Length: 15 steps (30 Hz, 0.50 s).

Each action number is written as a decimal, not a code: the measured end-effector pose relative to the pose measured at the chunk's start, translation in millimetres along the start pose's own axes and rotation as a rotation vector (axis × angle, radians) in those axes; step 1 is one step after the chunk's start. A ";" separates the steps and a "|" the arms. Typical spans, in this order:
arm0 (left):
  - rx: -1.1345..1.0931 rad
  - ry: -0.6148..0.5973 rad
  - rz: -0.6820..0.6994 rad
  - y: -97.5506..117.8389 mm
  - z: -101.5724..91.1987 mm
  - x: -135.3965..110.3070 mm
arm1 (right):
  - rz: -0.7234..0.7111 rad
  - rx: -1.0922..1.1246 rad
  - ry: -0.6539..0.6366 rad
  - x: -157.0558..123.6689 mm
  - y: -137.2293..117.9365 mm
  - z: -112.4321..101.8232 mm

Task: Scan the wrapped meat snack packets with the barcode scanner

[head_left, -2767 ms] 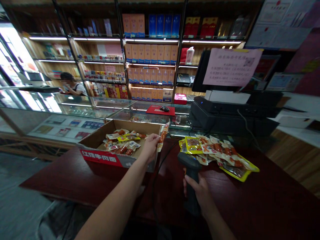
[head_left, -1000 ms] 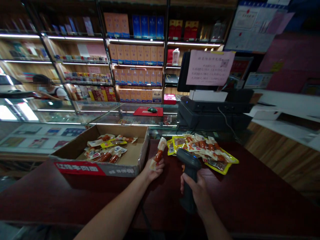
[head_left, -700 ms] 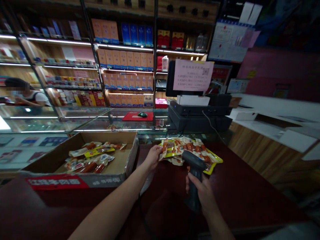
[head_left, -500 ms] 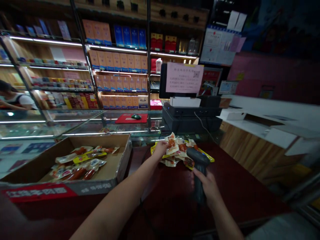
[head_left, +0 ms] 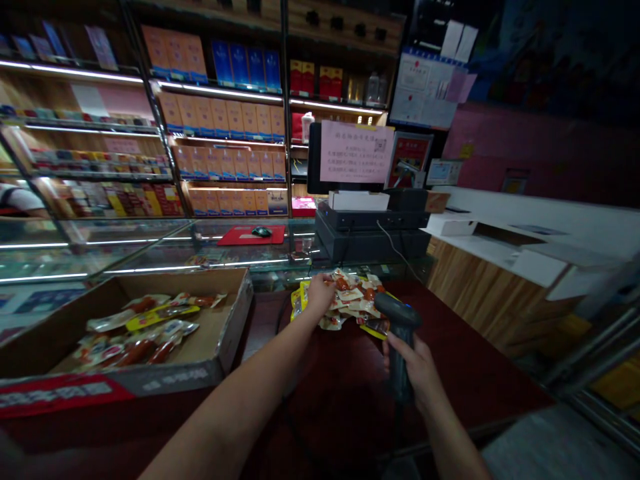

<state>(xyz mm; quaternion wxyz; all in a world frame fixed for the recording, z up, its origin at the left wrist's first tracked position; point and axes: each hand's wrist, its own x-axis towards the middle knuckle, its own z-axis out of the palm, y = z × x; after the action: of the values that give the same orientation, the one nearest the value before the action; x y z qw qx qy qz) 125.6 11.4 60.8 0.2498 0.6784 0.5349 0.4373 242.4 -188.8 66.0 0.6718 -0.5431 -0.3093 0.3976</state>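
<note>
On the dark red counter lies a pile of vacuum-packed snack packets (head_left: 353,300), with orange-brown food showing through pale and yellow wrappers. My left hand (head_left: 321,293) is at the pile's left side, its fingers closed on the edge of a packet. A dark barcode scanner (head_left: 399,323) stands upright in my right hand (head_left: 415,367), fingers wrapped around its handle. The scanner's head is at the right side of the pile, close to a yellow-edged packet (head_left: 374,327).
An open cardboard box (head_left: 235,320) holding more packets sits on the left. Behind the counter are a glass display case (head_left: 145,250), a red mouse pad (head_left: 230,235) with a mouse, and a cash-register terminal (head_left: 370,230). Boxed goods fill the back shelves (head_left: 220,163).
My left hand has lowered slightly, and the packet it held up now lies lower against the pile. The scanner stays at the pile's right side. The view has shifted slightly right.
</note>
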 end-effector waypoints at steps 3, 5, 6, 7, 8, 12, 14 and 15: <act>-0.042 0.002 0.001 -10.5 -21.5 -8.8 | 0.046 0.008 -0.018 -3.5 7.7 10.6; -0.071 0.021 0.011 -19.3 -42.7 -15.4 | 0.081 0.011 -0.046 -5.8 16.0 21.8; -0.076 0.032 0.020 -24.2 -55.5 -18.5 | 0.095 0.015 -0.069 -7.2 20.8 28.7; -0.075 0.042 0.029 -29.2 -69.6 -21.3 | 0.106 0.018 -0.101 -8.9 25.9 36.3; -0.068 0.051 0.041 -34.6 -85.2 -23.7 | 0.114 0.016 -0.142 -10.9 31.0 44.5; 0.067 0.068 0.055 -59.7 -160.1 -25.2 | 0.157 -0.011 -0.297 -21.1 49.8 79.0; 0.230 0.064 -0.027 -76.0 -202.2 -20.1 | 0.187 -0.012 -0.333 -26.3 57.2 94.4; 0.333 0.057 -0.061 -85.3 -223.2 -16.6 | 0.197 -0.010 -0.341 -28.4 60.4 101.1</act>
<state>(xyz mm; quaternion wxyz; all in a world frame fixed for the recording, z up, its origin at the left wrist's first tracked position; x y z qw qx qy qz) -110.5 -7.2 96.5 0.1317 0.6812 0.6271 0.3540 130.7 -158.9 29.7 0.5646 -0.4989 -0.3660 0.5462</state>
